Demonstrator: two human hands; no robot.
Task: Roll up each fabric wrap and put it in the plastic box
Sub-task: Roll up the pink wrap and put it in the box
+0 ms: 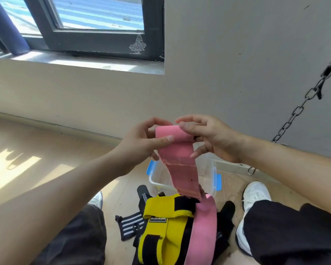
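Observation:
A pink fabric wrap [177, 161] hangs in front of me, its top end curled into a small roll between both hands. My left hand [141, 142] pinches the roll's left side, thumb across the front. My right hand [210, 138] grips its right end. The loose tail drops over a clear plastic box [208, 175] with blue clips on the floor. On my lap lie a yellow wrap [166, 232] with black strips, a second pink wrap [203, 232], a black-and-white striped wrap [128, 226] and black wraps [225, 217].
I sit facing a beige wall with a dark-framed window [96, 39] at upper left. A metal chain [302, 104] hangs at the right. My white shoes [254, 196] rest on the wooden floor [27, 150] either side of the box.

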